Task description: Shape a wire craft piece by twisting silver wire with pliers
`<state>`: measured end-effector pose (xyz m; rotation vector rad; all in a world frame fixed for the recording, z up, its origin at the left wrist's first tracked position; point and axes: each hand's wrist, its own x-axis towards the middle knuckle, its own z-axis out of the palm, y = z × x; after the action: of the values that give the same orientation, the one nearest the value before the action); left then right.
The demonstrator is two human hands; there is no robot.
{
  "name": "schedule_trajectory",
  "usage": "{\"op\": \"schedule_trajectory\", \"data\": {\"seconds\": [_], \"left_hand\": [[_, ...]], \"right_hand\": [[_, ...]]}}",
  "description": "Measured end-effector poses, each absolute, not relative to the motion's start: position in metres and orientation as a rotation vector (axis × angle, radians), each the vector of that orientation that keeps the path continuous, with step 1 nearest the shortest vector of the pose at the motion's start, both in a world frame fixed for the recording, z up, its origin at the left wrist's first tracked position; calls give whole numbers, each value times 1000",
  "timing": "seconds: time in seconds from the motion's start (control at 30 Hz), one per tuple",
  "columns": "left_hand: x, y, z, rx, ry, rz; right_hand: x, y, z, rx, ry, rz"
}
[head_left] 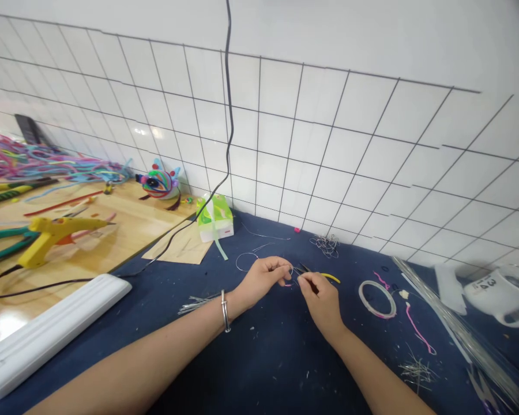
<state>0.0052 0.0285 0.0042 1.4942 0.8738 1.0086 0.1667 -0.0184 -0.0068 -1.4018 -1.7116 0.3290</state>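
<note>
My left hand (266,279), a silver bangle at its wrist, is closed in a pinch on a thin wire. Part of that wire, or one behind it, shows as a thin wire loop (237,263) left of the fingers; I cannot tell if they join. My right hand (323,300) pinches close by, thumb against forefinger, at the wire's other side. The small gap between both hands holds fine wire too thin to trace. Behind my right hand lie pliers with a yellow handle (331,278), partly hidden by the fingers.
Cut wires (196,304), a wire tangle (326,245) and a wire coil (377,300) lie on the dark blue cloth. A white mug (501,294) stands right. Leftward are a tissue pack (216,219), a white power strip (56,337) and a yellow glue gun (47,239).
</note>
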Motion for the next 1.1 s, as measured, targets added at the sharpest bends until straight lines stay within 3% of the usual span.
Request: {"op": "schedule_trajectory", "data": {"seconds": [0.33,0.83,1.1], "left_hand": [[5,35,-15,1350,792,873],[4,33,-10,1489,805,757],[1,35,-8,1410,799,733]], "right_hand": [[175,-13,-11,-1395,-1682,295],[183,-9,-1,-1320,-1936,-22],[201,-4,4,-1261,-2148,-363]]}}
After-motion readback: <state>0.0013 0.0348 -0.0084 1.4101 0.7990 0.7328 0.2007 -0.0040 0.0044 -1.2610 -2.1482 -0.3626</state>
